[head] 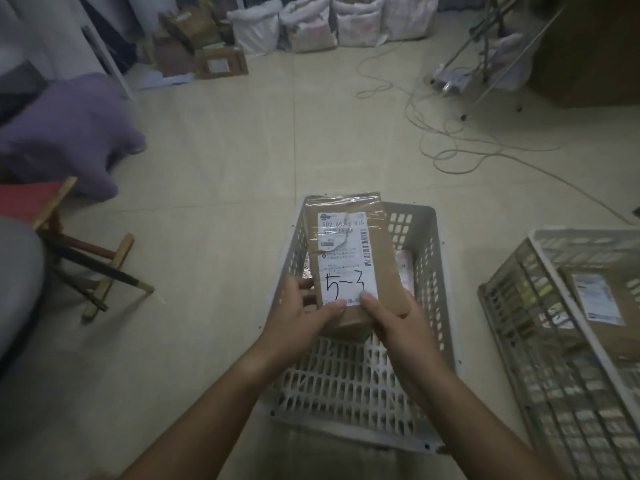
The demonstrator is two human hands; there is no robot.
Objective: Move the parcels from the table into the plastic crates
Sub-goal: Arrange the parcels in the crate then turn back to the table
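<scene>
Holding cardboard parcel (pixel 349 258) over middle crate (pixel 426 271), label up. Left hand (pixel 298 313) and right hand (pixel 398 317) both pinching near end, thumbs on top. Looks stiff, light; tape likely slick, so best gripped by edges.

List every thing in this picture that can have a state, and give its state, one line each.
cardboard parcel: held above the middle crate, label up.
left hand: grips the parcel's near left corner.
right hand: grips its near right corner.
middle crate: on the floor, something pale inside.
right crate: holds a labelled parcel.
</scene>
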